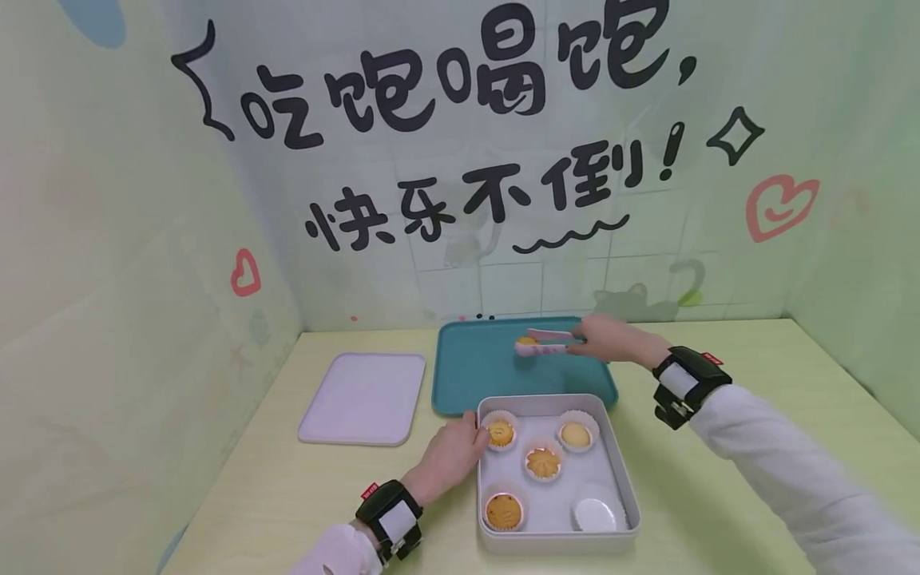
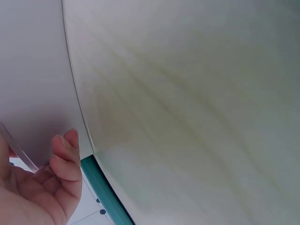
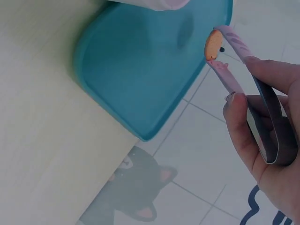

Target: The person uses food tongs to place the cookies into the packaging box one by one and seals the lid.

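Observation:
My right hand [image 1: 611, 337] holds pink-tipped metal tongs [image 3: 236, 86] over the teal tray [image 1: 489, 383]. A small round cookie [image 3: 213, 45] is pinched upright between their tips. In the head view, my left hand [image 1: 449, 451] grips the far left corner of a white square box [image 1: 627, 471]. The left wrist view shows its fingers [image 2: 65, 164] bent at the rim, part of the hand cut off. In the box, several cookies sit in paper cups, among them a flower-shaped cookie [image 1: 543, 462] at the centre. The paper cup [image 1: 596, 511] at near right holds no cookie.
A pale lilac tray [image 1: 362, 399] lies on the light wood table [image 1: 266, 495], left of the teal tray. A printed curtain [image 1: 503, 279] hangs behind the table's back edge, with sheets on both sides. The box stands just in front of the teal tray.

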`<state>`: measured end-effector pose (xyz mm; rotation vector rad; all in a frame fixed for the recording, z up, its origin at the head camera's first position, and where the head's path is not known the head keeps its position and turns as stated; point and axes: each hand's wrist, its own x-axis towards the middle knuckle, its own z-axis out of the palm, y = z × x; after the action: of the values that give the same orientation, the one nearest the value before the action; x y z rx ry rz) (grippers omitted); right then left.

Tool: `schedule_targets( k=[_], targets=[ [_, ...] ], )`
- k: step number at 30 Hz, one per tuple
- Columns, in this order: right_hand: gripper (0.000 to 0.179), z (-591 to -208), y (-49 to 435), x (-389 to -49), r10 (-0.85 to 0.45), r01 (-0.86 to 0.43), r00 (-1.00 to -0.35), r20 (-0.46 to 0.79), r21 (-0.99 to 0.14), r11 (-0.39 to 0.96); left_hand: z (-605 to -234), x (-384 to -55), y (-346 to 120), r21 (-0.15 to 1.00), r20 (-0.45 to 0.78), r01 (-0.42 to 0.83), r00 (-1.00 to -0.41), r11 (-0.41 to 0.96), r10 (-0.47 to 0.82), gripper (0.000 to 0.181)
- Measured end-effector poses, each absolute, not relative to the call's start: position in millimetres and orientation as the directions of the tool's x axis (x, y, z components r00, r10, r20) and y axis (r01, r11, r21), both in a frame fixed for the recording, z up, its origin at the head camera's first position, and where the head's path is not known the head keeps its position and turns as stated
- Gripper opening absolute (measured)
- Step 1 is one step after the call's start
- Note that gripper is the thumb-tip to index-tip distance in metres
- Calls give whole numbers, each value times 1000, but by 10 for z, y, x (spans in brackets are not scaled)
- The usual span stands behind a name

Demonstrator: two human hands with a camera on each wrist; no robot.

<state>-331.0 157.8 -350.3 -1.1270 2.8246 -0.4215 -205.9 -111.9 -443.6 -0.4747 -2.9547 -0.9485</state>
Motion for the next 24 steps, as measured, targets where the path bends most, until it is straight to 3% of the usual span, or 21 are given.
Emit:
schedule_targets(
  k=[10, 15, 24],
  targets=[
    [24, -3286, 1890, -2716, -748, -757, -651, 131, -194, 624, -4448, -2060, -1123, 565, 118, 310, -948, 765, 296, 21],
    [13, -3280, 2029, -2311, -783, -790, -607, 134, -210, 576, -4452, -2061, -1137, 564, 129, 320, -945, 761, 302, 20],
    [18, -3326, 2252, -1852, -841, -851, -513, 173, -235, 470, -4446, -2069, -1110, 559, 114, 307, -949, 770, 295, 22]
  ],
)
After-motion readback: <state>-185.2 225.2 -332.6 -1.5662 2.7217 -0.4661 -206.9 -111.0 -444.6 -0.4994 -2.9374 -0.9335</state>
